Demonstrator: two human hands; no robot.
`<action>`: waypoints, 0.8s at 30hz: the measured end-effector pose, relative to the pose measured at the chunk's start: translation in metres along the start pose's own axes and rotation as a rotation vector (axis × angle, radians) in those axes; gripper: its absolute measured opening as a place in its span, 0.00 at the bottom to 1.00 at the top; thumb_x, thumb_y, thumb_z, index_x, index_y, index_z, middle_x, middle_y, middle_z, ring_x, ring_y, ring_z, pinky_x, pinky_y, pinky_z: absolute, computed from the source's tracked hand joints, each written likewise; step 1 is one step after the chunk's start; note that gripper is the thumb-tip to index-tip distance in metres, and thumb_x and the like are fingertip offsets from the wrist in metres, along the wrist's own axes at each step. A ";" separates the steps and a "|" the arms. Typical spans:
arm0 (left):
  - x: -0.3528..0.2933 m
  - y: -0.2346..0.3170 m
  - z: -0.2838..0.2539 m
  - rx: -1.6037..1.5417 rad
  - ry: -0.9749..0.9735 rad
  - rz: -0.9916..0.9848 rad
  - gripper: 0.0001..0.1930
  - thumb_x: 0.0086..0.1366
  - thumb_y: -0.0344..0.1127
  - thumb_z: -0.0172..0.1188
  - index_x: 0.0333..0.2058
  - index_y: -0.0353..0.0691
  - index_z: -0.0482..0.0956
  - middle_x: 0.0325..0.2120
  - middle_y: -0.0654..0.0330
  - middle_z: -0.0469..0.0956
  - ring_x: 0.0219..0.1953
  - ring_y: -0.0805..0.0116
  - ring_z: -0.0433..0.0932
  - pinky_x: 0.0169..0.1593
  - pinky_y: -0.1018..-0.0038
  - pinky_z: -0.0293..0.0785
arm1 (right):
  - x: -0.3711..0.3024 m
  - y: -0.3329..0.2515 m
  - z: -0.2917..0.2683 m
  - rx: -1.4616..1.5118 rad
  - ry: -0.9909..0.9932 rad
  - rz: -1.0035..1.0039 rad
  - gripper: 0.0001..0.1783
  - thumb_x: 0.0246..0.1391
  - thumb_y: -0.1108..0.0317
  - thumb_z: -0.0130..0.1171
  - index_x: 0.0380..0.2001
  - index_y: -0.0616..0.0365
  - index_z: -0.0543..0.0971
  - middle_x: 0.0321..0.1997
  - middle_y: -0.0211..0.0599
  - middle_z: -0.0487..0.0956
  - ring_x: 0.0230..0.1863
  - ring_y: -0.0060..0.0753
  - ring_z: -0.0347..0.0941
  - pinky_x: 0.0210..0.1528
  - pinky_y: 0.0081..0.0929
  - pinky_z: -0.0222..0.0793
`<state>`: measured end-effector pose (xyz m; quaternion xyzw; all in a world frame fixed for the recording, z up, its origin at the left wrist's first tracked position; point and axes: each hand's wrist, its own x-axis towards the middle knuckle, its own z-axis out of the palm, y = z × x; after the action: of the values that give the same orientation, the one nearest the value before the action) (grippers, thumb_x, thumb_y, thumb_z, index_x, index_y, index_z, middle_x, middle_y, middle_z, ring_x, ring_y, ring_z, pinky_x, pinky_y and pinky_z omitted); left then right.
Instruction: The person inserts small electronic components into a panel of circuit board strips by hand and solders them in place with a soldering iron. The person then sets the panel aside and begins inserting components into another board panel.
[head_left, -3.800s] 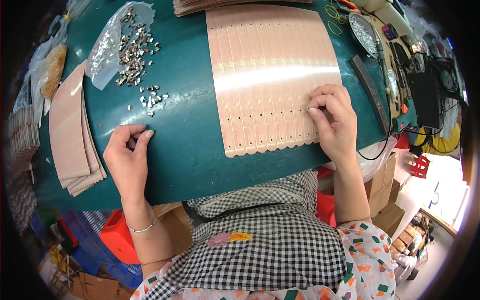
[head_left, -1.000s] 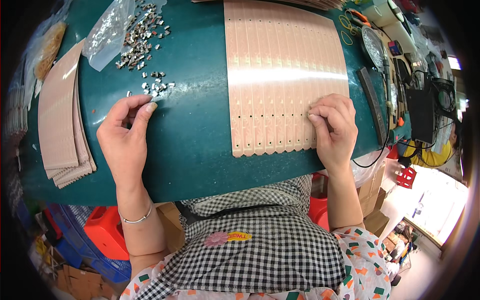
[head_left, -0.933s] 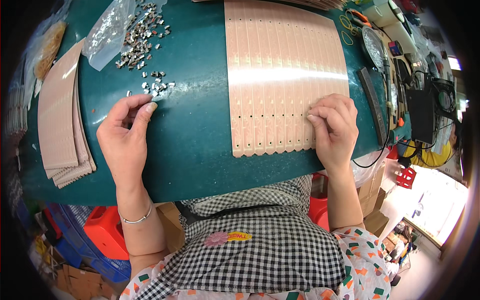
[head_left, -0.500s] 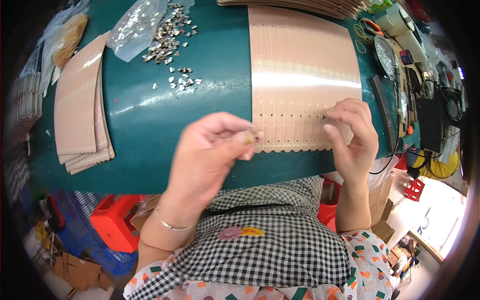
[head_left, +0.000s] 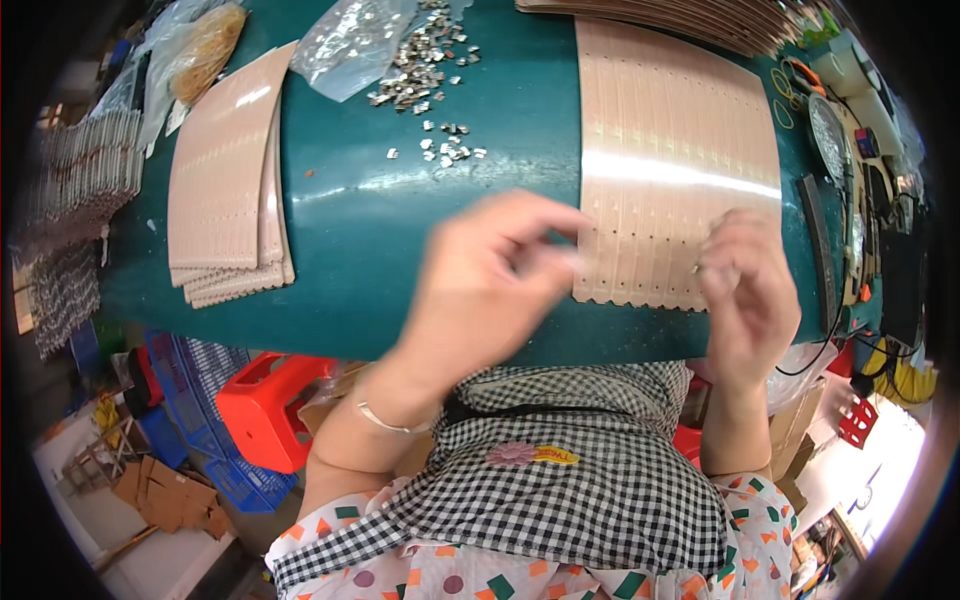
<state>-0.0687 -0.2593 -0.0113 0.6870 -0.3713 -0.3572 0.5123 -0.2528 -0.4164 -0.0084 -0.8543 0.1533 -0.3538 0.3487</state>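
Observation:
My left hand (head_left: 490, 275) is over the table by the left edge of a pinkish-tan board (head_left: 660, 110). Its thumb and forefinger curve toward each other, but the fingertips are smeared by motion and anything between them is not clear. Above the board's lower right corner, my right hand (head_left: 752, 295) has its fingers curled in. A tiny shiny metal part (head_left: 697, 268) shows at its fingertips. The board is scored into narrow strips, with a row of small holes and a notched near edge. Several small metal parts (head_left: 447, 152) lie loose on the table.
A stack of similar boards (head_left: 225, 190) lies at left, another (head_left: 680, 18) at the far edge. A clear plastic bag (head_left: 355, 45) rests beside a heap of metal parts (head_left: 410, 80). A dark bar (head_left: 820, 245) and tape rolls (head_left: 850, 65) are at right; a red stool (head_left: 262, 415) stands below.
The whole view has shifted, so the table's things sit farther right in it. My left hand's fingertip pinch is now blurred. My right hand's fingers have curled in more.

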 end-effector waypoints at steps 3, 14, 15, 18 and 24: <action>0.022 -0.026 -0.060 0.823 0.426 0.351 0.12 0.57 0.27 0.68 0.41 0.35 0.83 0.36 0.56 0.81 0.39 0.66 0.79 0.41 0.72 0.73 | -0.001 0.017 -0.019 -0.203 -0.041 0.189 0.06 0.46 0.81 0.62 0.30 0.63 0.78 0.37 0.41 0.78 0.43 0.40 0.73 0.45 0.33 0.70; 0.028 -0.047 -0.086 0.686 0.466 -0.029 0.07 0.59 0.24 0.67 0.37 0.33 0.81 0.23 0.66 0.74 0.25 0.78 0.69 0.32 0.80 0.68 | -0.011 0.037 -0.009 -0.378 -0.133 0.107 0.07 0.42 0.80 0.63 0.27 0.61 0.77 0.37 0.38 0.78 0.43 0.44 0.73 0.46 0.35 0.69; 0.028 -0.048 -0.088 0.682 0.464 -0.030 0.07 0.59 0.24 0.67 0.37 0.33 0.81 0.23 0.66 0.74 0.25 0.78 0.69 0.32 0.80 0.68 | -0.011 0.037 -0.008 -0.381 -0.136 0.108 0.07 0.42 0.80 0.63 0.27 0.61 0.77 0.37 0.38 0.78 0.43 0.44 0.73 0.46 0.35 0.69; 0.027 -0.049 -0.092 0.731 0.458 -0.077 0.07 0.56 0.24 0.67 0.34 0.31 0.80 0.24 0.60 0.75 0.24 0.74 0.69 0.32 0.76 0.70 | -0.010 0.039 -0.007 -0.385 -0.137 0.097 0.08 0.41 0.81 0.64 0.27 0.61 0.77 0.36 0.38 0.78 0.43 0.44 0.73 0.46 0.35 0.69; 0.028 -0.048 -0.089 0.784 0.441 -0.002 0.07 0.56 0.23 0.67 0.33 0.32 0.79 0.25 0.60 0.74 0.24 0.71 0.68 0.32 0.74 0.69 | -0.010 0.038 -0.006 -0.409 -0.130 0.086 0.08 0.41 0.81 0.64 0.27 0.61 0.77 0.36 0.38 0.78 0.42 0.44 0.73 0.45 0.36 0.69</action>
<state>0.0289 -0.2353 -0.0418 0.8893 -0.3598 -0.0351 0.2800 -0.2645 -0.4411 -0.0375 -0.9209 0.2351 -0.2444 0.1921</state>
